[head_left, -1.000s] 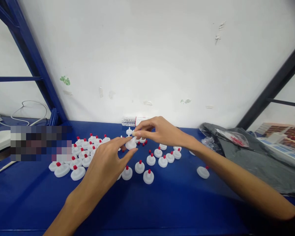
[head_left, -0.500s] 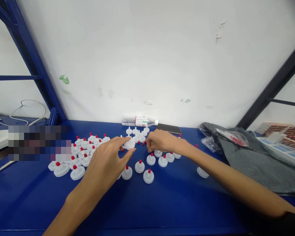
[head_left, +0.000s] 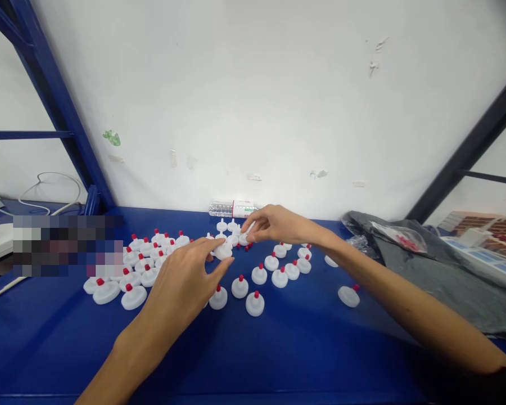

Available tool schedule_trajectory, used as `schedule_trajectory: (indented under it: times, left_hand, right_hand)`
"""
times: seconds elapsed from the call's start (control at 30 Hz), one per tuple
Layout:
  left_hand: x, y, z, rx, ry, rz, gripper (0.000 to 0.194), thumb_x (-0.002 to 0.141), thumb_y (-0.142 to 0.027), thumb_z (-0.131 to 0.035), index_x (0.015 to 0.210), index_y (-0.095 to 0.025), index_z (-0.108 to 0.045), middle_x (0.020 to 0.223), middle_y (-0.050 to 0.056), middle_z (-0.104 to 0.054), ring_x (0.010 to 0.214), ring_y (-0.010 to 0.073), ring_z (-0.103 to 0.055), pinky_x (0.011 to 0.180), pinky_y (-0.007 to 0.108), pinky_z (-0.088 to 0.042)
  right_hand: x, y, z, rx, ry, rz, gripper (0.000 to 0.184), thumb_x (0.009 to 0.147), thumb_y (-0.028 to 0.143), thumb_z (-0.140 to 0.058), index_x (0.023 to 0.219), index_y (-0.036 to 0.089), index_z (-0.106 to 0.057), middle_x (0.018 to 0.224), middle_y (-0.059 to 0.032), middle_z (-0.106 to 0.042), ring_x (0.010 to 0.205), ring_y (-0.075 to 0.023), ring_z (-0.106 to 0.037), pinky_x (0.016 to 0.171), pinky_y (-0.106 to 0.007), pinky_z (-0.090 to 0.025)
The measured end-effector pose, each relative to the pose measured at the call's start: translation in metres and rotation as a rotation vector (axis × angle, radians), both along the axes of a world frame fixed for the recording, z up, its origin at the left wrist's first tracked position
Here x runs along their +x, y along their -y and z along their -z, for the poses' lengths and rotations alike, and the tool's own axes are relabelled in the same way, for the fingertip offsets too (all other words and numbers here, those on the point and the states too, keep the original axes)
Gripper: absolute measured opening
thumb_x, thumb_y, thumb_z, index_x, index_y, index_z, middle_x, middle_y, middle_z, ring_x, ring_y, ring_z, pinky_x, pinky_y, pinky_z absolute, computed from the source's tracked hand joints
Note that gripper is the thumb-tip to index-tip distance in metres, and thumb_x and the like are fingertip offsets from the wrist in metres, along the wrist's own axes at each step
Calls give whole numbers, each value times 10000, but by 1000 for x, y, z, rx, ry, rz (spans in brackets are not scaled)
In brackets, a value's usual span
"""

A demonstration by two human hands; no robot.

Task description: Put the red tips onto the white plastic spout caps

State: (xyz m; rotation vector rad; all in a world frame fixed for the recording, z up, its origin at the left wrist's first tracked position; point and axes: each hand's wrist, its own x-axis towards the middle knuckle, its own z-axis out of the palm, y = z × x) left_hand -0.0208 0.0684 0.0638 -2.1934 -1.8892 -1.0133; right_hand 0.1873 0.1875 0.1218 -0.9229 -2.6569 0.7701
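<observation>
My left hand [head_left: 200, 264] has its thumb and fingers curved around the rim of a white disc-shaped cap with a thin spout [head_left: 223, 251]. My right hand [head_left: 265, 224] reaches across to several white spouted caps [head_left: 233, 241], with its fingers curled together at one of them; whether anything is pinched in its fingertips is unclear. Small loose red tips [head_left: 248, 247] lie just below that hand. In front and to the right stand several white caps fitted with red tips [head_left: 259, 274]. Many more red-tipped caps [head_left: 134, 297] are grouped left of my left hand.
A plastic bottle [head_left: 225, 208] lies against the wall, its neck behind my right hand. On the right are a grey plastic bag [head_left: 417, 281] and a clear bag of red pieces [head_left: 405, 241]. One red-tipped cap [head_left: 348, 296] lies tilted near my right forearm. Blue frame posts [head_left: 67, 107] border the table.
My right hand has moved up and left, from beside the loose red tips to the white spouted caps. My left hand and its cap have shifted slightly lower.
</observation>
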Motion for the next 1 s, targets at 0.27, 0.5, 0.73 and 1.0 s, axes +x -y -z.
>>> schedule_trajectory:
  times: [0.27, 0.5, 0.73, 1.0]
  left_hand:
    - [3, 6, -5, -33, 8, 12, 320, 927, -403, -647, 1199, -264, -739, 920, 7, -759, 644, 201, -668, 641, 334, -476]
    - [3, 4, -4, -33, 20, -19, 404, 918, -396, -663, 1289, -240, -689, 906, 11, -769, 536, 183, -617, 632, 341, -480]
    - [3, 4, 0, -26, 133, -3, 751, 920, -489, -657, 1578, -356, -321, 1156, -15, -770, 835, 223, -743, 642, 315, -518]
    - [8, 6, -6, 34, 181, -3, 489, 985, -428, -522, 1462, -345, -457, 1206, -6, -710, 872, 190, -724, 653, 309, -534]
  right_hand:
    - [-12, 16, -3, -256, -421, -175, 193, 824, 326, -814, 953, 186, -781, 917, -39, -775, 843, -162, -725, 771, -290, -577]
    - [-19, 22, 7, -248, -453, -168, 193, 804, 325, -826, 919, 183, -763, 862, -36, -781, 818, -170, -740, 772, -305, -590]
    - [-15, 20, 1, -195, -418, -126, 161, 811, 292, -803, 921, 177, -775, 849, -48, -795, 806, -186, -761, 752, -305, -607]
    - [21, -33, 6, 152, 103, 228, 44, 747, 171, -785, 787, 184, -770, 789, -35, -799, 764, -204, -750, 680, -270, -542]
